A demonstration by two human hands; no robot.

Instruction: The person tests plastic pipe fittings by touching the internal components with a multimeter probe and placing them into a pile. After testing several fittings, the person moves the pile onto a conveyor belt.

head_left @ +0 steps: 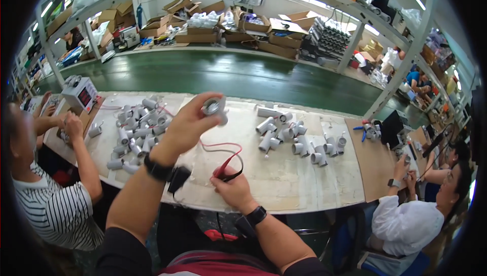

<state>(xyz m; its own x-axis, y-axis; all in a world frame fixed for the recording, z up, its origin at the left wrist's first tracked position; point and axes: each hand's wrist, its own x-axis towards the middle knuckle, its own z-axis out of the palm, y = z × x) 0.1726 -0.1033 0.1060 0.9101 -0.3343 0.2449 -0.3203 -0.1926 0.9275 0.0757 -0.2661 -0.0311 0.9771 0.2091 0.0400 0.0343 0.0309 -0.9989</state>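
My left hand [185, 126] is raised over the table, its fingers and thumb closed round a short grey cylindrical housing [222, 116] with a shiny metal ring at its open end. Lower and to the right, my right hand [234, 191] pinches a pair of red and black test leads [221, 170]. Their tips are hidden or too small to make out. The wires loop back over the table toward the left. A heap of similar grey housings [144, 124] lies left of my left hand. Another group of grey housings [299, 139] lies to the right, several with short side stubs.
A bench power supply [81, 93] with a red display stands at the table's far left. One person in a striped shirt [63, 202] works at left, another in a white top [408, 223] at right. Blue-handled pliers [362, 133] lie near a black box [394, 128].
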